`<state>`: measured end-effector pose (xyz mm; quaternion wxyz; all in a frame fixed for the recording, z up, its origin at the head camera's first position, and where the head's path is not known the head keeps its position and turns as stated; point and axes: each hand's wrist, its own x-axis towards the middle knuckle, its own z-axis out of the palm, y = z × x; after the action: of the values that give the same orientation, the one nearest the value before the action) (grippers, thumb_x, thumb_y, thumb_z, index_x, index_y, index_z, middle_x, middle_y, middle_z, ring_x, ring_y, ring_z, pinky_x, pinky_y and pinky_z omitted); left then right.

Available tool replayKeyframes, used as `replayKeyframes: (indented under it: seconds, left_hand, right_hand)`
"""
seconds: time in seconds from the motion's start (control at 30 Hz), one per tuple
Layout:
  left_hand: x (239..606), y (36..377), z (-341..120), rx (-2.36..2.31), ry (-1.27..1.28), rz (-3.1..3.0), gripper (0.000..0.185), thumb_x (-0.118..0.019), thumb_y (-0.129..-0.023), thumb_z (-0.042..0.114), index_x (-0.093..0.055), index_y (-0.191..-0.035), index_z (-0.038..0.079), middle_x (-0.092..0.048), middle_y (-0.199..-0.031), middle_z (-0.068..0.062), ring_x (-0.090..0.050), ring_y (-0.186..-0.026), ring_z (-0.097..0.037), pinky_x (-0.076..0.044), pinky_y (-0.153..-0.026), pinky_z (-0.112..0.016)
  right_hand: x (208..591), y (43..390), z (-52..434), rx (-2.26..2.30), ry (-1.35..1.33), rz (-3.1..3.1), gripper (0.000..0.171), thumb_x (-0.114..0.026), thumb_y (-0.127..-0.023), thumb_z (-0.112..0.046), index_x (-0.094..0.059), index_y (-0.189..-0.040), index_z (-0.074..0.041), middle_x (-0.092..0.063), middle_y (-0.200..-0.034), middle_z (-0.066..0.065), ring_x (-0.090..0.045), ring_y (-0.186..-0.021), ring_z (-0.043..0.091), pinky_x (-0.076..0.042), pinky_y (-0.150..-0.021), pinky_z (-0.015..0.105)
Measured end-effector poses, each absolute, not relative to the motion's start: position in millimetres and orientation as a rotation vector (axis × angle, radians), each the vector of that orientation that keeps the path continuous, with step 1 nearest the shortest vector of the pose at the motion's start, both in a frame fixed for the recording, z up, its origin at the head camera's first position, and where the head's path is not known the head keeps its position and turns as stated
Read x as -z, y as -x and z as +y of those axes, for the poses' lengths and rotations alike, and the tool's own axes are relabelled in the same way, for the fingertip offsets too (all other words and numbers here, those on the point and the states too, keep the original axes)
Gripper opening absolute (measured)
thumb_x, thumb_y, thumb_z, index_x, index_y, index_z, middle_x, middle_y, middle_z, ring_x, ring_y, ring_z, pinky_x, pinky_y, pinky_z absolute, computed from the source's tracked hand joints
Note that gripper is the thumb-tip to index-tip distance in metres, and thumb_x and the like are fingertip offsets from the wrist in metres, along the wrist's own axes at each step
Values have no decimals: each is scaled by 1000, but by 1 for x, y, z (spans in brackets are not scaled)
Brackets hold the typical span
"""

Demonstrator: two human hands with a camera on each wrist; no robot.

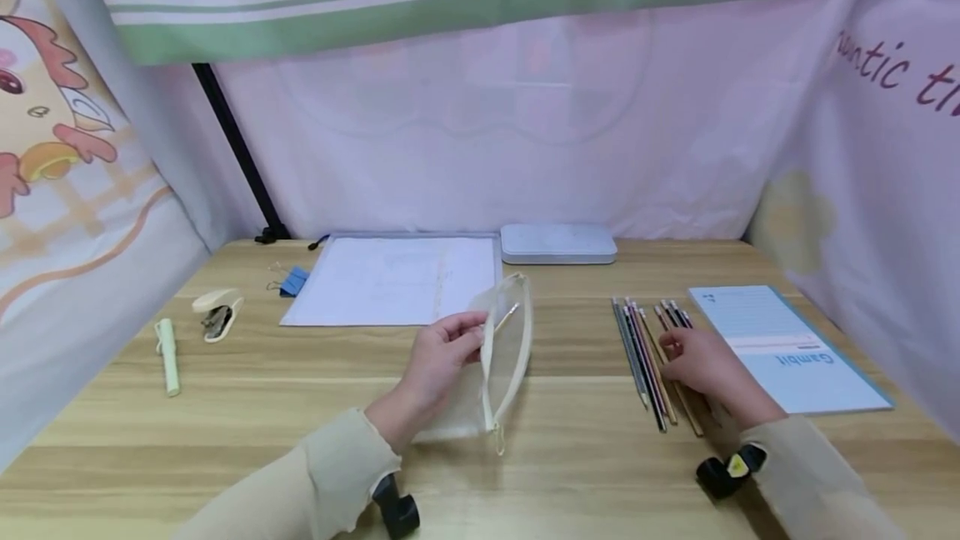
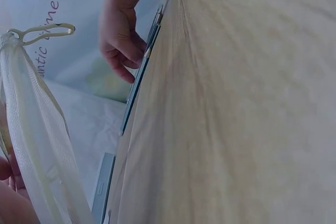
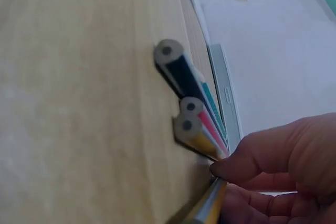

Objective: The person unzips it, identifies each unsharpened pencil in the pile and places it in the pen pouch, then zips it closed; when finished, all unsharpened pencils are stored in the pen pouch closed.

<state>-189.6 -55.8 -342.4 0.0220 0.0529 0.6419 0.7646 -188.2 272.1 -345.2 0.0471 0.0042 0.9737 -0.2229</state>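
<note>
Right hand (image 1: 701, 365) fingers are curled, and a gold pencil (image 3: 209, 203) is pinched by them and the thumb, at the right of the table (image 1: 570, 473). By the left hand (image 1: 435, 361), the rim of a translucent pouch (image 1: 454, 419) is gripped, its mouth parted. Other pencils (image 1: 647, 373) are partly covered by the right hand; a notepad (image 1: 772, 382) is set beside it. The pencils' long axes are aligned front to back, near ends slanted rightward.
</note>
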Motion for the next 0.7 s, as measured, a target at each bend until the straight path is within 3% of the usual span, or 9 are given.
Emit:
replayKeyframes:
  seconds: [0.23,0.43,0.7]
  left_hand:
    - [343,188,-56,-2325,-168,1999,25,-54,-86,-7,-59,-109,-12,-64,-92,-10,-58,-74,-8,-54,-67,-22]
    - [346,186,-52,-2298,-194,1989,25,-54,-87,-5,-59,-111,-12,-62,-100,-21,-59,-75,-8,-54,-68,-22]
    - [347,183,-49,-2295,-203,1981,25,-54,-86,-6,-59,-110,-13,-63,-89,-8,-58,-74,-8,-53,-67,-21]
  right_hand:
    - [346,189,272,1019,-199,2792,50,-56,-80,-4,-45,-126,11,-56,-101,23,-57,-61,15,-51,-55,29]
    - [346,191,266,904,-199,2817,48,-62,-82,-12,-48,-124,7,-55,-105,23,-57,-60,14,-49,-56,28]
    - [340,194,261,768,-169,2815,45,-62,-82,-14,-52,-119,10,-59,-95,19,-56,-58,14,-50,-53,25]
